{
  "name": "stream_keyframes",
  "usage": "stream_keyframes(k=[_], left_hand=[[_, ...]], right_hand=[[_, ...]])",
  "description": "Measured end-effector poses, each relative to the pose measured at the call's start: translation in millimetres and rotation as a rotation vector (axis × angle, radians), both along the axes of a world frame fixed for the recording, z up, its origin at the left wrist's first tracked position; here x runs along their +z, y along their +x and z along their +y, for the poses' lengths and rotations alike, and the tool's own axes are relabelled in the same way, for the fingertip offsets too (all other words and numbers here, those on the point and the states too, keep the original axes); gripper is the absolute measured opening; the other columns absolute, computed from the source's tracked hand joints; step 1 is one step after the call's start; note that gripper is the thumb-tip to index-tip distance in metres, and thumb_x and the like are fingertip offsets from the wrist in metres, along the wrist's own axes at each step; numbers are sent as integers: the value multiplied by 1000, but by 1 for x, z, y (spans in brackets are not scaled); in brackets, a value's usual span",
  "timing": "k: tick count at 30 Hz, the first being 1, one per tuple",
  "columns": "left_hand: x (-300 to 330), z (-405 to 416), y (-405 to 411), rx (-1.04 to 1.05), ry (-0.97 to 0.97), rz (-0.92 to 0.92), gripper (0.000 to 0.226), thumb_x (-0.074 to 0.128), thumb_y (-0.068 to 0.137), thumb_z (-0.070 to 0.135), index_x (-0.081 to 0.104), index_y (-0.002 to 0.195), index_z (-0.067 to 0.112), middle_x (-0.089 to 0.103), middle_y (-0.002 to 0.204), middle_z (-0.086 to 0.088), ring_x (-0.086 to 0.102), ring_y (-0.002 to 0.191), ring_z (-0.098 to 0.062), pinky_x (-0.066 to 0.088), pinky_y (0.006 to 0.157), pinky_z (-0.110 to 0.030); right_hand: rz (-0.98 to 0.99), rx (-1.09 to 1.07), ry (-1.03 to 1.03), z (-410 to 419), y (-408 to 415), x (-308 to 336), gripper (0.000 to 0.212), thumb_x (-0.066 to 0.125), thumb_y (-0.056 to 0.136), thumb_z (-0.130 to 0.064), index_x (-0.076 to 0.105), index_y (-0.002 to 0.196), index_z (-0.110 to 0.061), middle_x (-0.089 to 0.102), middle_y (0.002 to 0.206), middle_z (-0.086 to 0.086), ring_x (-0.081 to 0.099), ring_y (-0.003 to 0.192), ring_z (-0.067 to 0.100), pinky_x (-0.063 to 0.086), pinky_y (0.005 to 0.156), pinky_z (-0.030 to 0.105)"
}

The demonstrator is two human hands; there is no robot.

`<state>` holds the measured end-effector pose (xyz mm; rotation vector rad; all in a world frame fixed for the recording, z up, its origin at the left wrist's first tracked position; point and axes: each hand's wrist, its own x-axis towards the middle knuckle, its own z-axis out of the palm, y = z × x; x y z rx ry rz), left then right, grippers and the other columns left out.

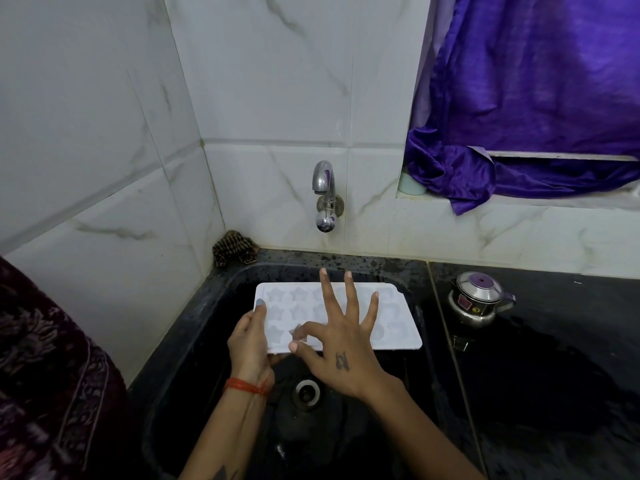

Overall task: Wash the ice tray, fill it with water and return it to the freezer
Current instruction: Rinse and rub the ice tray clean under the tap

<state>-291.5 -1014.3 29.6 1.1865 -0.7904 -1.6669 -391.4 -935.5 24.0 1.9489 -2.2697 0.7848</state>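
A white ice tray (391,317) with star-shaped and round moulds is held level over the black sink (194,341). My left hand (249,344) grips its left end, thumb on top. My right hand (339,341) hovers over the tray's middle, thumb and forefinger pinching a small clear ice piece (298,333) at a mould in the near row while the other fingers spread straight. The chrome tap (325,192) on the tiled wall behind the sink shows no running water.
A drain (306,393) sits in the sink bottom below my hands. A brown scrubber (233,247) lies in the sink's back left corner. A small steel kettle (478,299) stands on the black counter to the right. A purple curtain (519,116) hangs over the ledge above it.
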Motion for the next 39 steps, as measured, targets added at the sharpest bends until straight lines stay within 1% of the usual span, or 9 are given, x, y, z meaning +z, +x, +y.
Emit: stream_keyframes(k=[3,9,15,19,22,25,30,34,39], left_hand=[[-1,0,0,3,3,3,22,55,94,30,61,100,10,68,88,-8,64,71,-23,52,40,-26],[1,0,-2,2,8,23,18,56,94,29,62,92,12,68,87,-7,65,72,-22,53,41,-26],[-1,1,-3,25,-15,36,16,56,94,23,62,83,13,66,84,-7,62,70,-19,51,42,-20],[0,1,-2,26,-23,46,16,56,94,21,62,82,13,65,82,-7,61,68,-18,51,44,-17],[-2,-1,-1,-1,-14,61,16,55,94,23,62,91,9,65,85,-10,62,66,-18,53,45,-19],[-2,-1,-2,-17,-20,85,19,55,94,22,62,99,5,66,84,-11,65,53,-13,53,45,-20],[0,-1,-2,-17,-23,74,16,55,94,22,62,88,10,65,80,-10,65,46,-9,52,43,-19],[0,0,-2,-14,-10,89,17,55,94,22,63,96,7,65,86,-11,64,65,-20,52,43,-20],[-1,-1,-4,-40,-26,97,23,55,94,23,61,105,4,67,87,-12,67,51,-12,53,43,-21]], right_hand=[[-9,11,27,0,-3,2,29,44,87,-58,65,94,-39,-25,155,-5,-43,133,23,-35,98,52],[66,-32,-68,1,0,-3,25,41,87,-55,59,86,-38,-7,159,3,-26,142,29,-24,104,60],[5,18,-98,-2,12,6,26,46,83,-44,52,107,-37,-12,159,3,-26,142,26,-21,107,58],[80,50,-90,-7,16,3,20,46,87,-42,59,100,-37,-6,159,7,-21,143,31,-13,105,65],[147,55,-99,-11,20,2,21,44,88,-44,63,93,-37,-2,160,8,-17,144,33,-11,105,67],[110,87,-81,-13,22,3,25,41,90,-45,64,92,-36,-9,159,3,-25,142,29,-17,104,65],[13,109,12,-15,17,7,24,42,91,-48,64,99,-42,-20,157,-1,-39,136,24,-26,102,60],[74,91,-42,-16,15,6,24,44,87,-51,67,89,-41,-8,159,2,-27,141,29,-19,104,64],[257,27,-171,-13,17,5,24,46,89,-47,65,79,-36,9,159,5,-4,146,37,-5,106,70]])
